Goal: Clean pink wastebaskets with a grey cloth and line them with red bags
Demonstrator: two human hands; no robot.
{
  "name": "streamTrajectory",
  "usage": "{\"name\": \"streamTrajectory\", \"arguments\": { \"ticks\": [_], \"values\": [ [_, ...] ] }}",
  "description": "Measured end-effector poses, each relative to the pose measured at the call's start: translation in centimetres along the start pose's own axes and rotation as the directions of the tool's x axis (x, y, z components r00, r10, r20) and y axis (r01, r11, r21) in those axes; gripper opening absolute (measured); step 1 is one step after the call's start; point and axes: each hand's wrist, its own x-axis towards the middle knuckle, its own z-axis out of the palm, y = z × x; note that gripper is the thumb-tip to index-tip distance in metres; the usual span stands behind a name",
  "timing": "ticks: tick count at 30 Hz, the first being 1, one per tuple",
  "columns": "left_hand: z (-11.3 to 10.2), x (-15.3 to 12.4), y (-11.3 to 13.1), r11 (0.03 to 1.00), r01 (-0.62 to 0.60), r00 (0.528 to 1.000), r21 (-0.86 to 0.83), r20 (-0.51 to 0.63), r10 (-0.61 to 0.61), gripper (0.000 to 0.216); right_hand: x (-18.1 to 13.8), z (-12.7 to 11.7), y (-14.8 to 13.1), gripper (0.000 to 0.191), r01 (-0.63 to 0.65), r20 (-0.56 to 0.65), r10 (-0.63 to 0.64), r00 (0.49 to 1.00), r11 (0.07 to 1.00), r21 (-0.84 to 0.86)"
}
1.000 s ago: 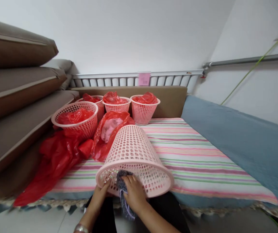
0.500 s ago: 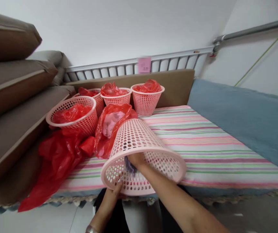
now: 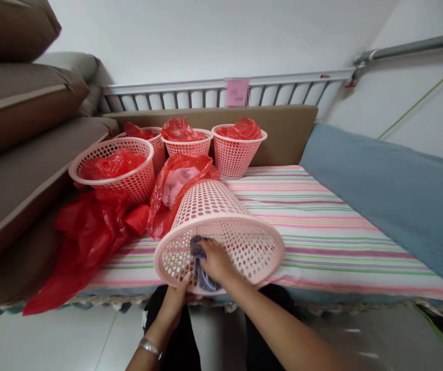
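A pink perforated plastic basket [image 3: 209,198] lies tipped on its side at the near edge of the striped sheet, its mouth towards me. My left hand [image 3: 177,299] grips the lower left of its rim, thumb inside. Inside the mouth, my right hand [image 3: 215,263] is closed on a dark purple-grey cloth [image 3: 206,281], pressed against the inner wall at the lower left. Beside the basket's far left side lies an open red plastic bag [image 3: 159,206] with a pale pink fabric item [image 3: 178,183] in it.
Several upright pink baskets [image 3: 234,159] with red bags inside stand behind. Another red bag [image 3: 89,221] droops over the left front edge. Stacked brown cushions [image 3: 23,87] rise at left; a blue padded side [image 3: 379,175] borders the striped sheet [image 3: 322,226] at right.
My right hand has drawn back towards the basket's mouth, bringing more of the cloth into view. The left hand keeps its hold on the rim. The camera view has shifted slightly.
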Motion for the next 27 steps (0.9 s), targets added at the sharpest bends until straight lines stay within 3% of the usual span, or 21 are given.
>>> {"name": "streamTrajectory", "arguments": {
  "ticks": [5,10,16,22,27],
  "values": [
    [0.3,-0.2,0.3,0.999,0.033,0.998,-0.002,-0.046,-0.033,0.075,-7.3,0.5,-1.3,0.048,0.053,0.041,-0.057,0.998,0.993,0.102],
    [0.1,-0.1,0.3,0.999,0.039,0.999,0.012,-0.009,-0.039,0.077,-7.8,1.3,-1.6,0.05,0.011,-0.041,-0.004,0.999,0.986,0.168],
    [-0.2,0.2,-0.2,0.999,0.01,0.998,0.032,0.056,-0.012,0.089,-2.0,2.1,-0.4,0.05,0.002,-0.173,0.021,0.985,0.991,0.133],
    [0.1,0.0,0.1,0.996,-0.014,0.999,0.09,0.049,0.01,0.079,6.8,1.3,1.6,0.048,-0.043,-0.233,0.065,0.97,0.994,0.098],
    [0.3,0.1,0.2,0.999,0.038,0.995,0.01,0.089,-0.038,0.079,11.3,0.4,2.1,0.046,-0.146,-0.295,0.197,0.935,0.971,0.187]
  ]
}}
